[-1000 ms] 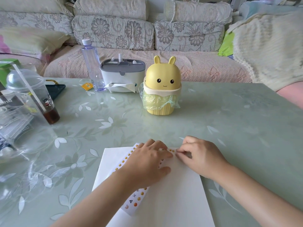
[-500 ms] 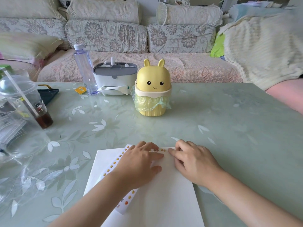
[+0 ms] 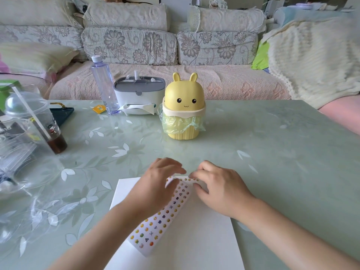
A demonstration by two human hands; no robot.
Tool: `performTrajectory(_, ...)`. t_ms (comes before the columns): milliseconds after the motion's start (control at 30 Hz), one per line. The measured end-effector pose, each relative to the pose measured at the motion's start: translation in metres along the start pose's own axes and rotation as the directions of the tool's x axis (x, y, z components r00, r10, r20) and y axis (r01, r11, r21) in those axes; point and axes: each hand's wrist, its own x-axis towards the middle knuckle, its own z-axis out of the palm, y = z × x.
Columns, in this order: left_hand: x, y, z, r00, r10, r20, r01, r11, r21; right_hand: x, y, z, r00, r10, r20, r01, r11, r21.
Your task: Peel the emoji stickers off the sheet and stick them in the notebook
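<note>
peeling step: the sheet [image 3: 165, 217] lies on the notebook [image 3: 204, 244], left hand [image 3: 160, 185] gripping its far end, right hand [image 3: 220, 190] pinching at a top-row sticker [image 3: 191, 179]; next it likely needs lifting cleanly, then pressing onto the notebook.

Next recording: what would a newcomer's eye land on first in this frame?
Probably the yellow bunny-eared bin with a green liner, standing in the middle of the table. Next, the left hand and right hand meeting at the top edge of the emoji sticker sheet, which lies aslant on the white notebook page at the near edge. A domed cup with dark drink sits far left.
</note>
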Motion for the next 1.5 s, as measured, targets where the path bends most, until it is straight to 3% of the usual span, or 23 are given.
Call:
performTrajectory(100,-0.008,-0.009,-0.025,0.993,-0.119,-0.007,0.119,0.984,0.131,0.010,-0.016,0.001,0.998,-0.028,0.064,0.023,0.997,0.077)
performTrajectory(233,-0.030,-0.022,-0.053,0.940,-0.299,0.166,0.224,0.904,0.364,0.019,-0.035,0.009,0.983,-0.096,0.156,0.072,0.985,0.154)
performTrajectory(300,-0.041,-0.025,-0.060,0.891,-0.360,0.278,0.223,0.879,0.422,0.021,-0.042,0.013,0.973,-0.140,0.185,0.109,0.980,0.169)
performTrajectory(400,-0.055,-0.024,-0.064,0.870,-0.375,0.320,0.219,0.876,0.430,0.026,-0.050,0.017,0.962,-0.179,0.204,0.146,0.975,0.169)
performTrajectory(600,-0.058,-0.022,-0.068,0.882,-0.352,0.313,0.292,0.930,0.223,0.035,-0.066,0.018,0.935,-0.228,0.271,0.185,0.967,0.176)
performTrajectory(867,-0.048,-0.023,-0.075,0.869,-0.448,0.211,0.459,0.888,-0.001,0.045,-0.060,-0.001,0.972,-0.075,0.223,0.040,0.986,0.161)
performTrajectory(1000,-0.046,-0.022,-0.076,0.823,-0.524,0.222,0.568,0.772,-0.286,0.040,-0.057,-0.006,0.991,-0.049,0.127,0.032,0.991,0.130)
performTrajectory(1133,-0.045,-0.014,-0.071,0.803,-0.544,0.242,0.584,0.641,-0.497,0.032,-0.065,-0.003,0.991,-0.116,-0.066,0.126,0.974,0.186)
performTrajectory(1333,-0.040,-0.007,-0.062,0.798,-0.513,0.317,0.565,0.453,-0.690,0.030,-0.076,0.000,0.943,-0.126,-0.308,0.199,0.955,0.218)
performTrajectory(1500,-0.038,-0.003,-0.057,0.811,-0.507,0.292,0.515,0.382,-0.767,0.033,-0.078,0.003,0.939,-0.021,-0.343,0.135,0.940,0.312)
